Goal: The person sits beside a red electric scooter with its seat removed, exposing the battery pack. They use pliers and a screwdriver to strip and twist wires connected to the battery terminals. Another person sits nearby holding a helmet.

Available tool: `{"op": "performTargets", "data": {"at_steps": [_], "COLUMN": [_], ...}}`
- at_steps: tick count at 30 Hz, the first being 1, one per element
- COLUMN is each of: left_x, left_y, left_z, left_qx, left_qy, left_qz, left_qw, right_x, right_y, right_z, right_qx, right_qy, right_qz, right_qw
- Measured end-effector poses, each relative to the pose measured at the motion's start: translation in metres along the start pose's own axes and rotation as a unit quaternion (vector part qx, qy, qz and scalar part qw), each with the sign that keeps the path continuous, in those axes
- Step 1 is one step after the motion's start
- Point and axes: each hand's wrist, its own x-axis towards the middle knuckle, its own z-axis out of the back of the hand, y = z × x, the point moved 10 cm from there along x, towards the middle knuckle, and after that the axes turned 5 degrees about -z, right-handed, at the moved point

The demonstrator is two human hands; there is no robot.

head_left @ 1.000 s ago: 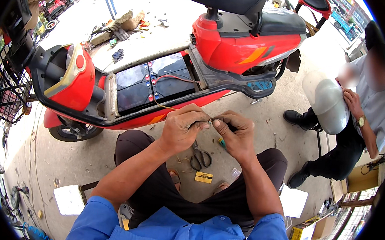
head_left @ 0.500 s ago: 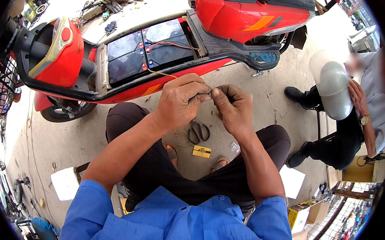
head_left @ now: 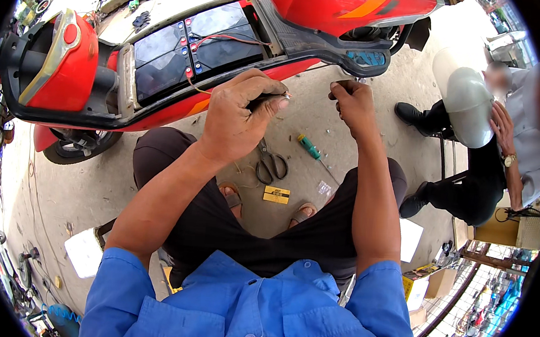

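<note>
My left hand (head_left: 239, 113) is closed in a pinch in front of the scooter's open floor. A thin yellow wire (head_left: 199, 89) runs from the battery terminals into it, and a short coppery end shows at the fingertips. My right hand (head_left: 354, 105) is raised a little to the right, apart from the left, thumb pressed against curled fingers; whatever it may hold is too small to make out. Dark batteries (head_left: 158, 67) with red and blue terminals sit in the red scooter's (head_left: 349, 14) floor compartment, joined by black leads and a red wire (head_left: 229, 38).
Between my knees on the ground lie black-handled scissors (head_left: 271, 167), a green-handled screwdriver (head_left: 309, 147), a small yellow box (head_left: 276, 194) and a clear plastic bag (head_left: 324, 188). A seated person (head_left: 504, 128) holds a pale helmet (head_left: 468, 107) at the right. Cardboard boxes (head_left: 428, 285) stand lower right.
My hands have parted: the right has moved right and up, the left slightly left with the wire. The screwdriver on the ground now shows between them. The whole view has shifted a little.
</note>
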Motion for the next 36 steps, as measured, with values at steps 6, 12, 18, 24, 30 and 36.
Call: {"op": "performTargets", "data": {"at_steps": [6,12,18,24,30,36], "left_x": [0.002,0.002,0.001,0.004,0.001,0.001], "left_y": [0.004,0.001,0.002,-0.01,-0.018,-0.024], "left_z": [-0.006,-0.001,-0.001,-0.011,-0.018,-0.023], "left_qx": [-0.023,-0.018,-0.026,0.0,0.021,0.046], "left_qy": [-0.003,-0.007,0.004,0.041,0.064,0.084], "left_qz": [0.013,0.011,0.003,-0.04,-0.065,-0.089], "left_qw": [1.0,1.0,1.0,0.998,0.996,0.991], "right_x": [0.058,0.057,0.082,0.093,0.087,0.079], "right_y": [-0.135,-0.211,-0.27,-0.321,-0.308,-0.279], "right_z": [-0.067,-0.061,-0.062,-0.064,-0.072,-0.083], "right_qx": [-0.335,-0.373,-0.421,-0.438,-0.477,-0.469], "right_qy": [0.06,0.068,0.081,0.012,-0.009,0.049], "right_qz": [-0.064,-0.156,-0.161,-0.098,-0.084,-0.114], "right_qw": [0.938,0.912,0.889,0.894,0.875,0.875]}}
